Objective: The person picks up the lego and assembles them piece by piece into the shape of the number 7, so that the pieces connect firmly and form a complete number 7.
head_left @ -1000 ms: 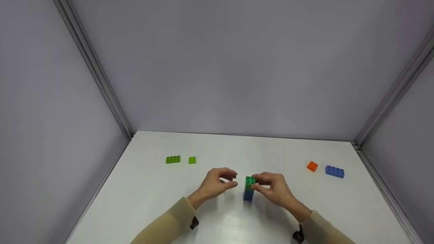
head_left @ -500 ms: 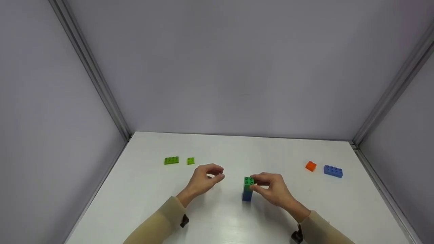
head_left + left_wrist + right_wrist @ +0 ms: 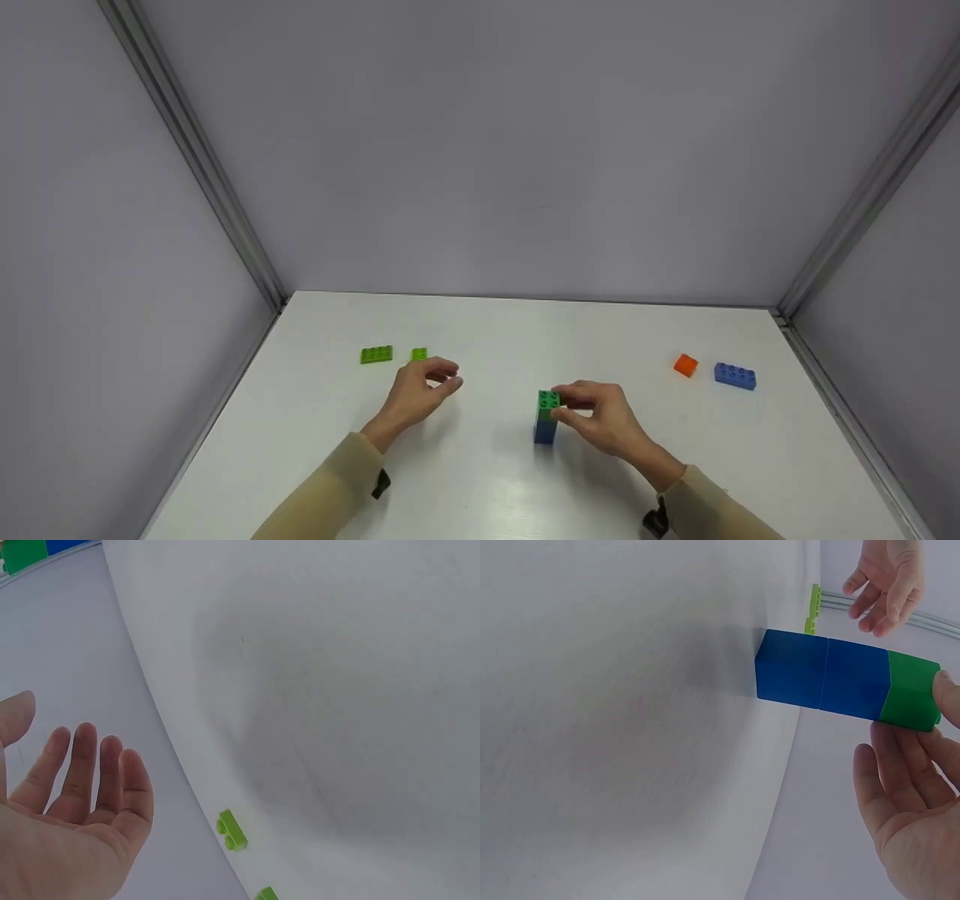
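The white table [image 3: 495,337] runs off the head view's bottom edge. Above it, the left hand's [image 3: 412,391] thumb and fingers stand apart; the right hand [image 3: 604,418] pinches the top of an upright green-over-blue stack [image 3: 546,426] — partly covered by fingertips, cropped in the left wrist view. Beyond lie a blue brick [image 3: 735,376], longer lime brick [image 3: 376,355], orange block [image 3: 685,365] and small lime block [image 3: 418,352] — partly hidden behind the left hand.

The block stack [image 3: 546,421] is smooth plastic; the tabletop [image 3: 495,499] under it, smooth and glossy. Behind the stack, the wall panel [image 3: 480,150] looks matt. Left of the stack, the rail [image 3: 193,142] looks metal; right, the sleeve [image 3: 709,508] is matt cloth.
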Demonstrator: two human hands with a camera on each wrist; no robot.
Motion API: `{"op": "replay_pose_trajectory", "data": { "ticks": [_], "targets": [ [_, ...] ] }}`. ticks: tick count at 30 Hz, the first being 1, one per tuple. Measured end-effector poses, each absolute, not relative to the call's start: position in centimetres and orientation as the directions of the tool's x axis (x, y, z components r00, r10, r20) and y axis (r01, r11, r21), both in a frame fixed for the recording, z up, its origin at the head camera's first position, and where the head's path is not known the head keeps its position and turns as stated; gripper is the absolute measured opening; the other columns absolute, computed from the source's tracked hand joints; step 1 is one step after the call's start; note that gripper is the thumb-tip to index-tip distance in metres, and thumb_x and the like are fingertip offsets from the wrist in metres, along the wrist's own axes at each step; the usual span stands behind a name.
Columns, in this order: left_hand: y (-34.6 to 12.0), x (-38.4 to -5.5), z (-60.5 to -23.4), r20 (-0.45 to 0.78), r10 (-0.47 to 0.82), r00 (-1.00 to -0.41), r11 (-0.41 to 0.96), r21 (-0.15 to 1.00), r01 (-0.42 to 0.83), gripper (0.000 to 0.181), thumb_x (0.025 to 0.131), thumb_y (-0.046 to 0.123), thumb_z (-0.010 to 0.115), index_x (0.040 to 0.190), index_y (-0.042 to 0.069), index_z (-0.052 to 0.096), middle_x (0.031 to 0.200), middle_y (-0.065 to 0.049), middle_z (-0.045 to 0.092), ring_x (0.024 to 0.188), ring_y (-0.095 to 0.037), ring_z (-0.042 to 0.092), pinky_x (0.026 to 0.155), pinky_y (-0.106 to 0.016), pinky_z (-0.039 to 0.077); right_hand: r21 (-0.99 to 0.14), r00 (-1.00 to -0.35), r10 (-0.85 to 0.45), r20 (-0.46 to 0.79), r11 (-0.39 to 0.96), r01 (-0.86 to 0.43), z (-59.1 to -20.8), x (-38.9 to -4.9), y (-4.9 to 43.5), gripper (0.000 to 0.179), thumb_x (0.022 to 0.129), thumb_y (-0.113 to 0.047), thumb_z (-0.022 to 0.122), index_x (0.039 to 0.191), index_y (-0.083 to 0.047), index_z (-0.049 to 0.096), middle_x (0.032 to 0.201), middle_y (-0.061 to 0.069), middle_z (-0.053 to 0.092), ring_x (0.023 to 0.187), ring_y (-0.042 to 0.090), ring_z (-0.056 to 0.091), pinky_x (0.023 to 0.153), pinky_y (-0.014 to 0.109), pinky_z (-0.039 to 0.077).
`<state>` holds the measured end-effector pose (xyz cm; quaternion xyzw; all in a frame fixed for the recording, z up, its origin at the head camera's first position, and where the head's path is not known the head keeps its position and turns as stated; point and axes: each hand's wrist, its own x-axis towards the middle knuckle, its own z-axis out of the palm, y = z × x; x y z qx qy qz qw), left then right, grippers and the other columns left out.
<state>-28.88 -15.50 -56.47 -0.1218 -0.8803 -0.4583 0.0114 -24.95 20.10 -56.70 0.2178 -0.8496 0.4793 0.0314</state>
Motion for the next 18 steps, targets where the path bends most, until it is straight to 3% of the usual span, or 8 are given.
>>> {"op": "replay_pose_trajectory", "data": {
  "ticks": [18],
  "targets": [
    [-19.2, -30.1, -57.8, 0.164, 0.052, -0.985, 0.621, 0.767, 0.161, 0.024, 0.105, 0.02, 0.079, 0.128, 0.012, 0.082, 0.127, -0.008, 0.082, 0.12, -0.028, 0.075, 0.105, -0.05, 0.061, -0.808, -0.904, -0.342, 0.257, 0.437, -0.395, -56.7, -24.9, 20.2, 0.033, 0.1, -0.021, 0.087, 0.13, -0.008, 0.084, 0.114, 0.006, 0.085, 0.105, 0.026, 0.082, 0.094, 0.038, 0.07]
  ]
}}
